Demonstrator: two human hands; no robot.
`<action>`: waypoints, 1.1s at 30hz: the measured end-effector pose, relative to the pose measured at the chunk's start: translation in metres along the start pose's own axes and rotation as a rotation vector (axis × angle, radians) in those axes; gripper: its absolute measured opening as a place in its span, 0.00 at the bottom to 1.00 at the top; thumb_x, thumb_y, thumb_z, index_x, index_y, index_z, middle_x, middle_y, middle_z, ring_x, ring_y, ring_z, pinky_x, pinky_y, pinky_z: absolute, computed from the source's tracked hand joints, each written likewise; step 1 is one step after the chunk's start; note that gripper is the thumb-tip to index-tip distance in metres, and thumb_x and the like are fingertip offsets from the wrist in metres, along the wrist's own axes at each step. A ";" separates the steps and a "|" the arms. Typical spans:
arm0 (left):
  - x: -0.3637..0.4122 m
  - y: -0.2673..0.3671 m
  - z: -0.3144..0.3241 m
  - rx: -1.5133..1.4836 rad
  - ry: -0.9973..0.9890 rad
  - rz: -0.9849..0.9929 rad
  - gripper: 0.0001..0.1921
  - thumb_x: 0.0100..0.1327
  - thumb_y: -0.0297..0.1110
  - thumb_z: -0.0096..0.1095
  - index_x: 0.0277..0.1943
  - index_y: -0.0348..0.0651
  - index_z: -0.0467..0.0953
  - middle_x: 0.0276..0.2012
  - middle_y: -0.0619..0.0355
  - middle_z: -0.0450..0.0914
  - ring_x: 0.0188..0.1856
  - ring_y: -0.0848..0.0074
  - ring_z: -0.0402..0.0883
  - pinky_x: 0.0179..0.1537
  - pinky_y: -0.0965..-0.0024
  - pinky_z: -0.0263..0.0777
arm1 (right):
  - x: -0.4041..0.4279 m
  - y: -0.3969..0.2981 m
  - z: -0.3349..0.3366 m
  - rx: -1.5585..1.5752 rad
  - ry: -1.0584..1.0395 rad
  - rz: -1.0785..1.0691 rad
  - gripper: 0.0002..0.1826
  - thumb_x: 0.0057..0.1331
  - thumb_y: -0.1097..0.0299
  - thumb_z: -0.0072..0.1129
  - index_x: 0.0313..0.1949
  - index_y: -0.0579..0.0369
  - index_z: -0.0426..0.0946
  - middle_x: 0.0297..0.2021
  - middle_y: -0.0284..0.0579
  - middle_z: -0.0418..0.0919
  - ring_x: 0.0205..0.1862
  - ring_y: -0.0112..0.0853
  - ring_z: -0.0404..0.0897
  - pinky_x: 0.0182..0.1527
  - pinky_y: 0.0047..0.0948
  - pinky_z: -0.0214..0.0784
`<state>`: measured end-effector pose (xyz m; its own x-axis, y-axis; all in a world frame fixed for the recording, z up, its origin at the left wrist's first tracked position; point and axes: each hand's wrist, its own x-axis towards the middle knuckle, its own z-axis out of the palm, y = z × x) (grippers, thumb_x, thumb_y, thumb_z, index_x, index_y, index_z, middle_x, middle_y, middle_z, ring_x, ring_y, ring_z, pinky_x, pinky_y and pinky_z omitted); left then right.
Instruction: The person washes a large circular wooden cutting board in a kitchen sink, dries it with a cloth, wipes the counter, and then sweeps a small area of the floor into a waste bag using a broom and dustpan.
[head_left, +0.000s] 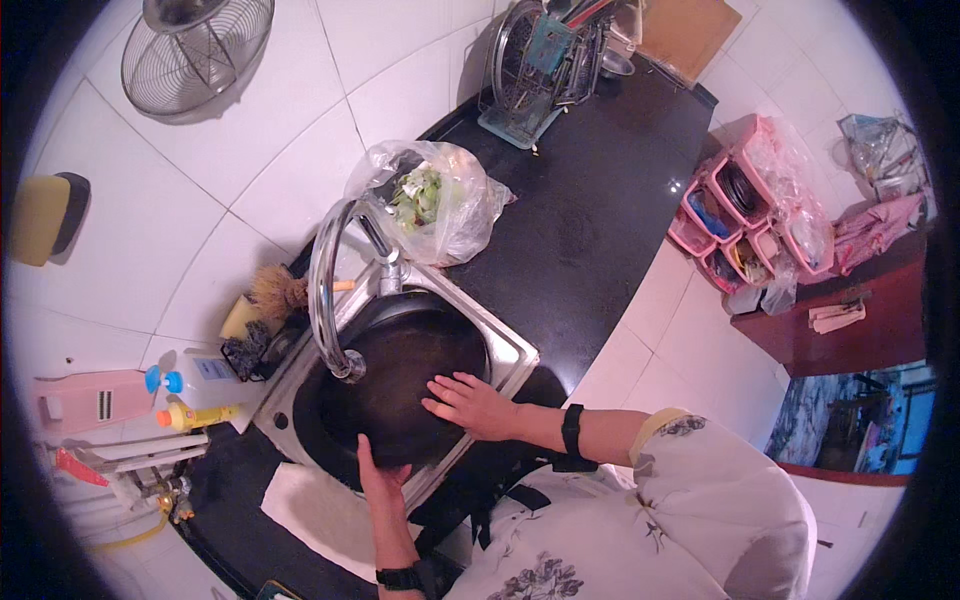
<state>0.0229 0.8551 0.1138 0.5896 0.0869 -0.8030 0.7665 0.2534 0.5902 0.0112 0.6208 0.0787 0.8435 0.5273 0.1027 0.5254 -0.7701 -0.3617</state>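
A large dark wok rests tilted in the stainless-steel sink, filling most of the basin. My left hand holds the wok's near rim, thumb raised along the inside and the other fingers hidden beneath. Inside the wok, my right hand lies nearly flat over the right part of its surface, with fingers stretched out and nothing seen in them. Above the wok hangs the spout of a chrome faucet; whether water runs from it cannot be made out.
Behind the faucet stands a clear plastic bag of green vegetable scraps. A straw brush, a pump bottle and a yellow bottle line the wall side. A white cloth lies near my left wrist. Pink bins stand at right.
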 end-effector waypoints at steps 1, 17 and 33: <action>0.001 0.001 0.001 -0.053 -0.008 0.031 0.41 0.58 0.69 0.56 0.64 0.46 0.66 0.56 0.52 0.76 0.54 0.64 0.78 0.49 0.62 0.72 | 0.004 0.003 -0.003 0.003 -0.004 -0.004 0.36 0.56 0.69 0.53 0.67 0.53 0.60 0.62 0.54 0.67 0.66 0.44 0.65 0.67 0.46 0.54; 0.009 -0.034 -0.066 -0.637 -0.004 -0.109 0.13 0.54 0.37 0.66 0.41 0.43 0.78 0.36 0.58 0.82 0.40 0.67 0.80 0.46 0.62 0.74 | 0.037 -0.030 -0.097 0.096 -0.274 -0.230 0.41 0.39 0.72 0.70 0.58 0.52 0.69 0.53 0.53 0.76 0.53 0.47 0.78 0.54 0.43 0.72; -0.239 -0.048 -0.231 -0.943 0.121 0.268 0.22 0.67 0.49 0.55 0.51 0.38 0.76 0.48 0.53 0.82 0.52 0.66 0.80 0.57 0.62 0.71 | 0.133 -0.279 -0.183 0.211 -0.395 -0.872 0.27 0.46 0.74 0.60 0.49 0.59 0.68 0.33 0.47 0.74 0.37 0.46 0.79 0.37 0.44 0.72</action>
<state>-0.2139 1.0447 0.2587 0.6438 0.3378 -0.6865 0.0635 0.8706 0.4879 -0.0031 0.8398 0.3628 0.0509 0.9927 0.1094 0.8834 0.0063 -0.4686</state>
